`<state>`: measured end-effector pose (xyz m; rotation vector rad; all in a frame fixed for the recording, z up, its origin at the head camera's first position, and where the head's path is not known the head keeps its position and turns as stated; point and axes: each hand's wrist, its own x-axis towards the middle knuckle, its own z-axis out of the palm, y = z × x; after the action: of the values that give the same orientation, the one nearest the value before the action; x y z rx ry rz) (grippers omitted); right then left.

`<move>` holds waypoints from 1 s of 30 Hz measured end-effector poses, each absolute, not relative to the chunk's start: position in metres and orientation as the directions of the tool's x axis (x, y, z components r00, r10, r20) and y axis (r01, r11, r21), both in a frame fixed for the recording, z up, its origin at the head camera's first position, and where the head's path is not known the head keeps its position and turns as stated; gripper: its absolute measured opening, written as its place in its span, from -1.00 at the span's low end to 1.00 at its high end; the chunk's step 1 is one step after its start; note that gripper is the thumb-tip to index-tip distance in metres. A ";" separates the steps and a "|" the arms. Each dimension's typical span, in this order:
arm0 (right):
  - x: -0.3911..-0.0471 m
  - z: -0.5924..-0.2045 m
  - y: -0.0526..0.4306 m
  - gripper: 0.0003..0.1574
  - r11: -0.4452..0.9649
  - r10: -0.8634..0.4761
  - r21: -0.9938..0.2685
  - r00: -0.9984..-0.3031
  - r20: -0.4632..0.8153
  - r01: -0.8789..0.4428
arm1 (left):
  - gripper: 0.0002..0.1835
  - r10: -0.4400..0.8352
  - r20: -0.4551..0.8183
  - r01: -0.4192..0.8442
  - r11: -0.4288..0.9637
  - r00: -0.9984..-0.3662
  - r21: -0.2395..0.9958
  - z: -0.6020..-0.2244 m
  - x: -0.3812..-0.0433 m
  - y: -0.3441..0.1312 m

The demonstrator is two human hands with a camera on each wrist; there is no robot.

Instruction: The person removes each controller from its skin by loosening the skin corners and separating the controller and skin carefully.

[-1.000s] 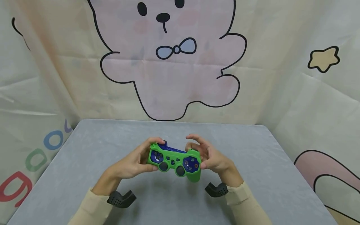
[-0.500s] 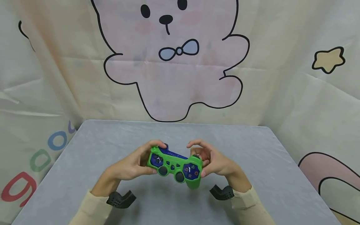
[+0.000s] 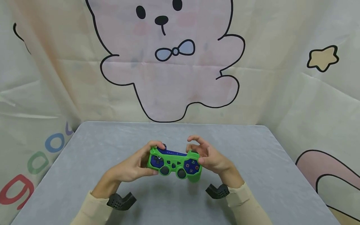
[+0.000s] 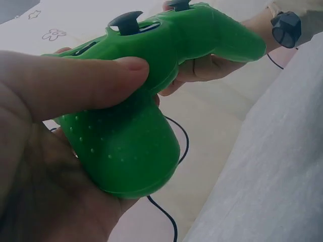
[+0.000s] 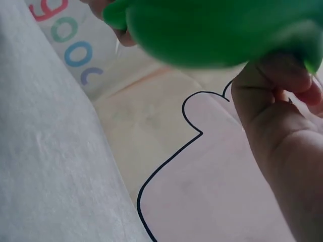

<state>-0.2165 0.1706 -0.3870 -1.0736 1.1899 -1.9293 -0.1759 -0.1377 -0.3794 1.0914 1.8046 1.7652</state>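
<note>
A blue game controller in a green silicone cover is held above the grey table, with two dark thumbsticks facing up. My left hand grips its left handle; the thumb lies across the green cover in the left wrist view. My right hand holds the right handle from the side, its upper fingers lifted and curled above the shoulder buttons. In the right wrist view the green cover fills the top and my right hand sits under it.
A cartoon-bear cloth backdrop hangs behind the table and wraps both sides. Black wrist-camera mounts sit on both cream sleeves. A thin dark cable shows below the controller in the left wrist view.
The controller has levelled out slightly and shifted a little toward the far side. Both hands keep their hold, and the right hand's fingers have flexed a bit.
</note>
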 end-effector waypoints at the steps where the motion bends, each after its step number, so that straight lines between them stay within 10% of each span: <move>1: -0.217 -0.387 0.171 -0.33 -0.396 -0.818 -0.915 -0.484 0.311 0.080 | -0.27 0.744 0.243 0.267 -0.091 -0.623 0.960 -0.379 -0.176 -0.138; 21: -0.216 -0.383 0.178 -0.47 -0.292 -0.632 -0.943 -0.708 0.314 -0.158 | -0.31 0.733 0.207 0.345 0.040 -0.647 0.938 -0.374 -0.178 -0.139; 30: -0.218 -0.375 0.184 -0.49 -0.185 -0.643 -0.913 -0.658 0.392 -0.364 | -0.30 0.695 0.264 0.401 0.039 -0.669 0.915 -0.377 -0.179 -0.138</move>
<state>-0.2176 0.1839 -0.3749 -1.1768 1.8547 -1.9376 -0.1792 -0.1381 -0.3771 1.1234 2.0643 1.6751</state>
